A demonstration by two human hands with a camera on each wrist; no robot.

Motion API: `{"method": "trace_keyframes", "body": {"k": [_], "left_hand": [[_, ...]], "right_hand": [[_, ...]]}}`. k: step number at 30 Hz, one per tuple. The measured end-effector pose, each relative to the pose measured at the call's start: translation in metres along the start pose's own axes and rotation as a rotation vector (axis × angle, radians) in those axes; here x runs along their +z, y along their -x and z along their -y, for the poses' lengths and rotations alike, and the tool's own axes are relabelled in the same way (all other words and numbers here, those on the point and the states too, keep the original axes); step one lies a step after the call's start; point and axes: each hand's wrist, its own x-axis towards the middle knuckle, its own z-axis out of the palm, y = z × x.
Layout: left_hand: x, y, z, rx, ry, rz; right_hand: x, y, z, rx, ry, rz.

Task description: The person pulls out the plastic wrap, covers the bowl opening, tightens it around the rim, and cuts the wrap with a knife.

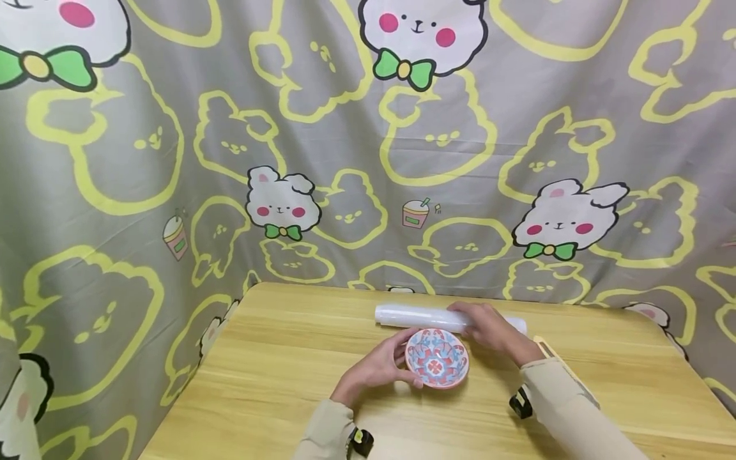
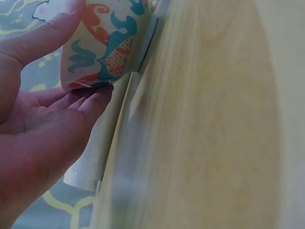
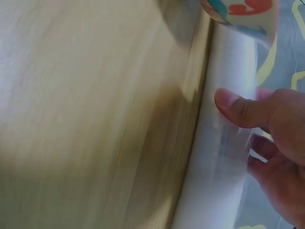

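Left hand [image 1: 379, 364] around bowl [image 1: 437, 359]

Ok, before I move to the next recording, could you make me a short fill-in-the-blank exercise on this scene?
1. Of the bowl and the roll, the left hand holds the ____.
2. The right hand grips the ____, not the bowl.
3. The white rabbits printed on the curtain wear bow ties with ____ wings.

Missing words: bowl; roll; green.
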Motion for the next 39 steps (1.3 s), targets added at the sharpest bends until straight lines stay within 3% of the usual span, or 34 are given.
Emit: {"method": "trace_keyframes", "body": {"k": [8,11,14,16,21,24,28,31,36,39], "left_hand": [[-0.009,-0.012,0.002,-0.043,0.068,0.009],[-0.013,-0.012,-0.001,-0.072,0.053,0.025],[-0.021,-0.011,-0.008,-0.094,-0.024,0.006],[-0.027,-0.012,-0.015,-0.082,-0.106,-0.07],[-0.041,-0.026,-0.03,0.057,-0.338,-0.414],[-0.05,-0.035,-0.032,0.089,-0.541,-0.517],[-0.06,-0.042,-0.025,-0.006,-0.712,-0.479],[-0.062,-0.043,-0.018,-0.065,-0.733,-0.429],[-0.063,-0.044,-0.009,-0.034,-0.751,-0.46],[-0.063,-0.044,-0.006,-0.008,-0.709,-0.488]], "right_hand": [[0.007,-0.009,-0.002,-0.021,-0.005,-0.02],[0.008,-0.01,-0.001,-0.017,0.001,-0.025],[0.009,-0.011,0.0,-0.01,-0.005,-0.023],[0.01,-0.011,0.0,0.005,-0.005,-0.022],[0.009,-0.009,0.001,0.032,0.004,-0.02],[0.006,-0.005,0.0,0.022,0.001,-0.033],[0.002,0.004,-0.004,0.035,0.005,-0.075],[-0.001,0.01,-0.007,0.066,-0.011,-0.103],[-0.002,0.018,-0.008,0.094,-0.064,-0.128],[0.0,0.022,-0.007,0.114,-0.082,-0.15]]}}
